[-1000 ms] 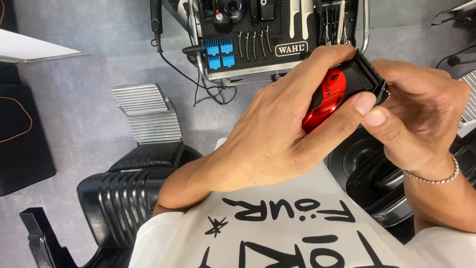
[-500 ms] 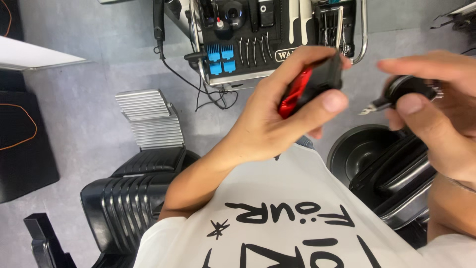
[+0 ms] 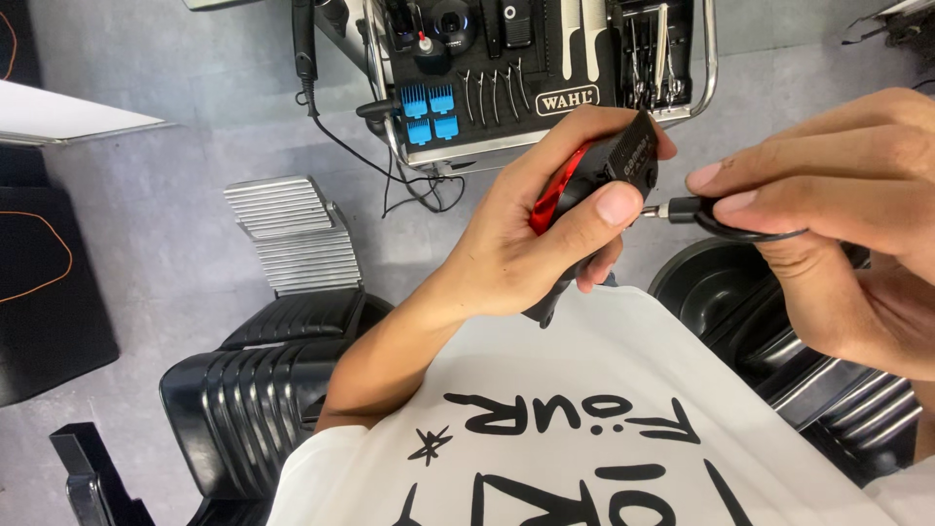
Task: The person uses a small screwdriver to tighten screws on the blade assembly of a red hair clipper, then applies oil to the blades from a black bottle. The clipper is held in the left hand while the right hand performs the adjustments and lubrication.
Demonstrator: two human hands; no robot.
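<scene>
Head view: nearest is the white printed shirt (image 3: 584, 429). Just above it the left hand (image 3: 516, 244) is clenched round a red and black hair clipper (image 3: 584, 185), thumb pressed on its side. The right hand (image 3: 838, 224) pinches a black charging plug (image 3: 682, 208) with its cable looping back; the metal tip sits just at the clipper's end, and I cannot tell whether it is seated, so the connection looks unfinished. Beyond, a black barber chair (image 3: 253, 390) and a tool tray (image 3: 545, 88) with combs and blue guards.

Black barber chair (image 3: 263, 390) lower left, ribbed metal footrest (image 3: 292, 234) above it, tool tray (image 3: 526, 68) with blue comb guards (image 3: 430, 112) at top.
</scene>
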